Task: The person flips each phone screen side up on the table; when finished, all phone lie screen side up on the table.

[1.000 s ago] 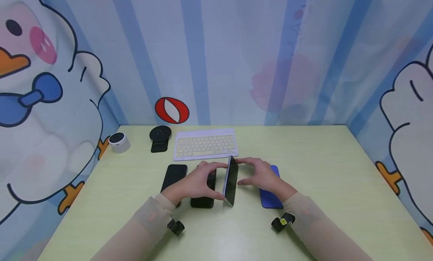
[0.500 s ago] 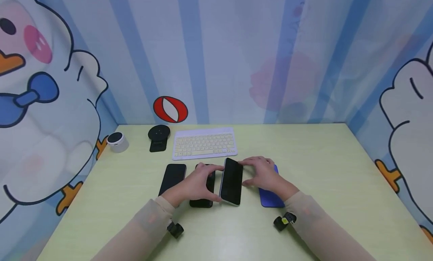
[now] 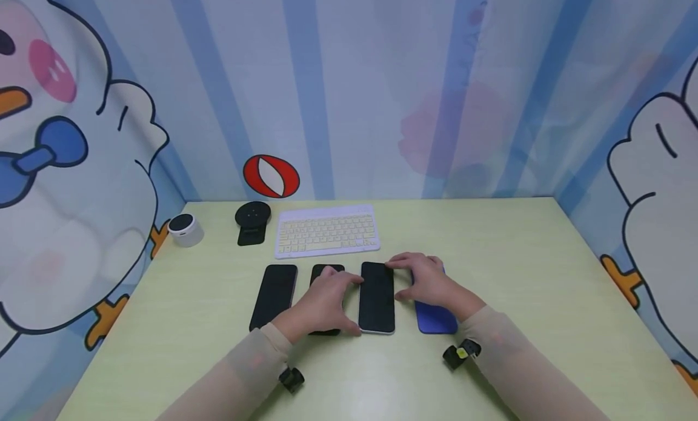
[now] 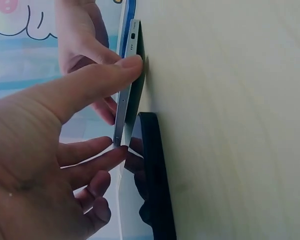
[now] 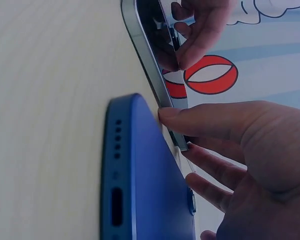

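Phone [image 3: 377,298]: silver-edged, glossy black screen, unlit, face up; port in near short edge. Long axis runs fore-and-aft. Left side slightly raised off tabletop [image 3: 371,378], dark back showing. Lies between black phone [image 4: 157,175] and blue phone [image 5: 155,185].

Makeshift booth: cartoon-print curtains [image 3: 360,94] walling three sides of pale table [image 3: 518,245].
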{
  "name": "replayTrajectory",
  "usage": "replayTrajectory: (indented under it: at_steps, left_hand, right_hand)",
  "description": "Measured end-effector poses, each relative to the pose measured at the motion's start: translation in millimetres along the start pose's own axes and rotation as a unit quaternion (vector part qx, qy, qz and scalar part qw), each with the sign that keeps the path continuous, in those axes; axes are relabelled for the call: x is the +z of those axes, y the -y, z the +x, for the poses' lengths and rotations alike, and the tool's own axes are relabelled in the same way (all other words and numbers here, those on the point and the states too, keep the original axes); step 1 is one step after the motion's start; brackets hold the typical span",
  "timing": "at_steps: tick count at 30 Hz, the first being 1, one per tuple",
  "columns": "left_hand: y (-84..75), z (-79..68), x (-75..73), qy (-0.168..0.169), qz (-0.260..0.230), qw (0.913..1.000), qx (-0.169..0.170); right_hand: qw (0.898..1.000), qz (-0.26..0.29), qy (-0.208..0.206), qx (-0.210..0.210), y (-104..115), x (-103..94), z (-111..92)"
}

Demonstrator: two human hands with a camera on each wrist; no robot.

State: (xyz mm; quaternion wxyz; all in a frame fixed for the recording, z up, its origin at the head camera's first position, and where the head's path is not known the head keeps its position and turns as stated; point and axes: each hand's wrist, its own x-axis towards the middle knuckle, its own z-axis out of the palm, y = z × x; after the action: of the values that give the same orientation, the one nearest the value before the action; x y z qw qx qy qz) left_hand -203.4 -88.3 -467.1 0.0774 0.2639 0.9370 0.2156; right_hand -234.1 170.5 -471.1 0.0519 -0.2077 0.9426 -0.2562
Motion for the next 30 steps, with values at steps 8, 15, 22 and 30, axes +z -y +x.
replayTrajectory:
  at_steps: [8, 15, 22, 30]
  left_hand:
    - [-3.2, 3.5, 0.5, 0.005, 0.037, 0.9993, -0.004]
    - [-6.9, 2.6, -1.0, 0.022, 0.062, 0.9977, -0.010]
    - [-16.0, 4.0, -3.3, 0.026, 0.060, 0.9978, 0.008]
    - [-34.0, 16.2, 7.6, 0.034, 0.050, 0.9969, 0.052]
  right_hand:
    - [1.000, 0.004, -0.003, -0.009, -3, -0.3, 0]
    - [1.000, 0.001, -0.006, -0.010, 0, 0.0, -4]
    - [1.000, -0.016, -0.011, -0.002, -5, -5.7, -21]
    - [0.999, 0.000, -0.035, 0.012, -29, -19.2, -36]
